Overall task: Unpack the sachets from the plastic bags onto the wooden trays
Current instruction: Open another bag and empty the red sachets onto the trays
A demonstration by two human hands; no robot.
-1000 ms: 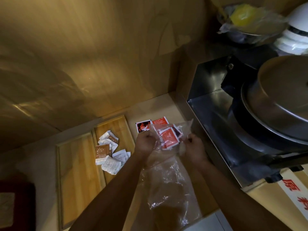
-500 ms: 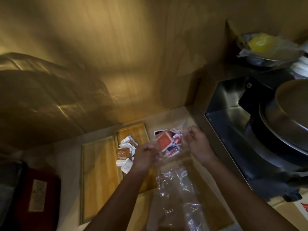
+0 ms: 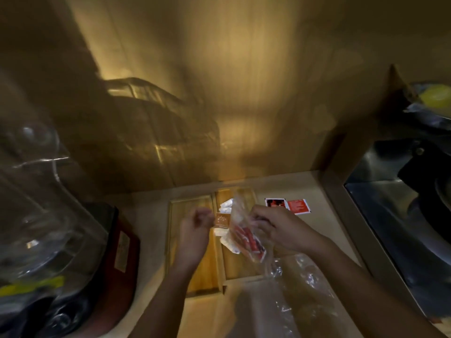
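A pale counter (image 3: 317,191) met a wood-panelled wall (image 3: 244,93) in dim amber light. The wooden left tray (image 3: 186,207) lay beside the right tray (image 3: 241,264), which held white and brown sachets (image 3: 225,206). Above it the right hand (image 3: 280,228) gripped a clear plastic bag (image 3: 240,215) of red sachets (image 3: 252,241). The left hand (image 3: 195,225) curled beside it; blur hid any hold.

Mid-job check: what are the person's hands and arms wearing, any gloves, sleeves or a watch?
Both are bare. The left hand and right hand have no gloves, and the left forearm and right forearm show no sleeves up to the frame edge. No watch, bracelet or ring stands out, though the picture is dim and blurred.
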